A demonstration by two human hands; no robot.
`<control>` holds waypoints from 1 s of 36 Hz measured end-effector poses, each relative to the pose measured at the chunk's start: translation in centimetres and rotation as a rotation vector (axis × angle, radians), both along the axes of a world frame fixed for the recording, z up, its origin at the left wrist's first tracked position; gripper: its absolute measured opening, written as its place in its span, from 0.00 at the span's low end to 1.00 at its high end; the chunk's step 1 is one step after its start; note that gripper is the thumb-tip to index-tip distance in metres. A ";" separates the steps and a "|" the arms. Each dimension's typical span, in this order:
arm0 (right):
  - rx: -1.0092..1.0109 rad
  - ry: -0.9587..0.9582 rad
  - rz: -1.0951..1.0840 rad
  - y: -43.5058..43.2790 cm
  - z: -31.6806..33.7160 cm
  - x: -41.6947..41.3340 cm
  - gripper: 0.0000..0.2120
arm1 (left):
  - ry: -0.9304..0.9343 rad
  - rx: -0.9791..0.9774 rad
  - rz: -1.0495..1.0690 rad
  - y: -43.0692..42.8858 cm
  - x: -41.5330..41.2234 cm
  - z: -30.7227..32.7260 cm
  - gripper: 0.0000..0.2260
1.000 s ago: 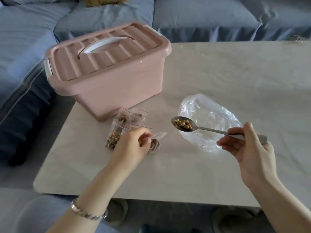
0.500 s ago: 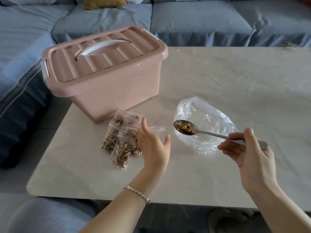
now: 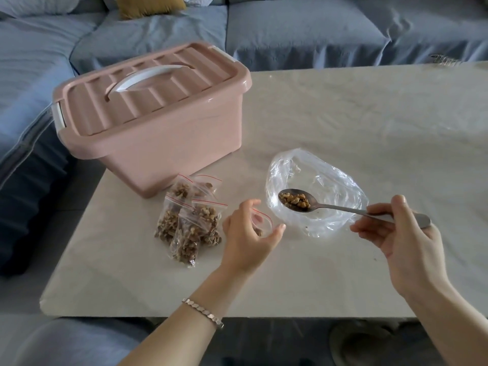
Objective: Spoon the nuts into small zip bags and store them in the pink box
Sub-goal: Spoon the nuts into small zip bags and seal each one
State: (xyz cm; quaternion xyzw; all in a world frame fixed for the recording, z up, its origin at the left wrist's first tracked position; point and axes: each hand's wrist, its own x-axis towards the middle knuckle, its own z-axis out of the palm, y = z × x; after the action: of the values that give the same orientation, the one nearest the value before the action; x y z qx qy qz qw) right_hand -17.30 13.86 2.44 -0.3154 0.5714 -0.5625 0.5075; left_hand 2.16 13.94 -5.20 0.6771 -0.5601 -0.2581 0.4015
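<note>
My right hand (image 3: 398,233) pinches the handle of a metal spoon (image 3: 298,200) loaded with nuts, its bowl hovering over a large clear plastic bag (image 3: 324,180) that lies open on the table. My left hand (image 3: 248,233) cups a small zip bag (image 3: 261,220) with a red strip and a few nuts inside, its mouth facing the spoon. Several filled small zip bags (image 3: 190,223) lie in a pile just left of that hand. The pink box (image 3: 148,114) stands at the table's back left with its lid on and a white handle.
The pale marble table (image 3: 369,122) has its front edge near my wrists. A blue-grey sofa (image 3: 290,30) wraps around the far and left sides, with a mustard cushion (image 3: 150,3) on it.
My left hand has turned from the pile of filled bags towards the spoon, now cupping a small zip bag. The spoon has dipped slightly and come closer to that bag.
</note>
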 end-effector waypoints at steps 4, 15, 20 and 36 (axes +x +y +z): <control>0.014 0.020 0.029 -0.5 0.7 -0.1 0.20 | 0.011 -0.027 -0.027 0.0 0.0 -0.4 0.18; 0.049 0.306 0.260 -2.9 3.0 1.2 0.20 | -0.007 -0.063 -0.084 0.4 0.1 -0.6 0.19; -0.023 0.545 0.408 -3.7 4.1 3.5 0.21 | -0.039 -0.140 -0.067 0.2 0.3 -0.6 0.20; -0.957 1.115 0.690 -2.0 3.4 4.8 0.28 | 0.092 -0.165 -0.054 -0.4 0.8 -1.7 0.16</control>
State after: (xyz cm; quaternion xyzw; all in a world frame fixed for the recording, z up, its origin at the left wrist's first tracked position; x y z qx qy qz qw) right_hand -12.51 11.85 5.83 -0.8906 0.3084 -0.3179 0.1029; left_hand 2.92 13.50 -6.92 0.6138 -0.5785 -0.2525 0.4741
